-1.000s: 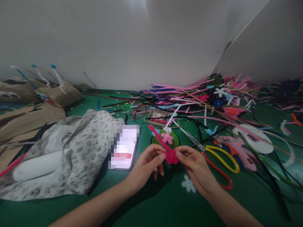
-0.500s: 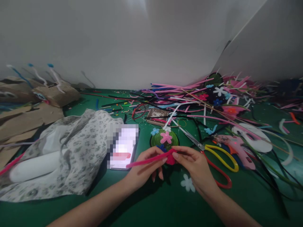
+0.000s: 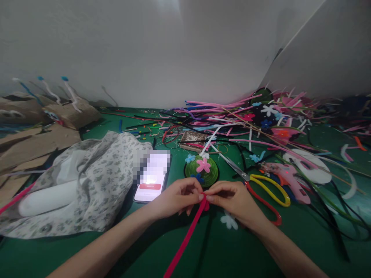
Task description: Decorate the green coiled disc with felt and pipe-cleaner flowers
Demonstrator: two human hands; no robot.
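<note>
A bright pink pipe cleaner (image 3: 187, 238) is pinched at its upper end between both hands, where it is bent into small loops. My left hand (image 3: 182, 197) is closed on it from the left, and my right hand (image 3: 228, 199) grips the same spot from the right. From there the long free end slants down toward the bottom edge. Just beyond my fingers lies a round green coiled disc (image 3: 213, 173) with a black rim. It carries a pink flower (image 3: 203, 165), with blue and white flowers around it. Beside my right wrist lies a white flower (image 3: 228, 221).
Scissors (image 3: 268, 189) with yellow and red handles lie right of my right hand, near a pink glue gun (image 3: 292, 181). A phone (image 3: 152, 175) and a floral cloth (image 3: 98, 193) lie left. Loose pipe cleaners (image 3: 220, 106) and a small box (image 3: 193, 139) are behind.
The pipe cleaner's long end has swung from pointing left across my left hand to pointing down toward me. Both hands have shifted slightly and now meet closer together at the bent loops.
</note>
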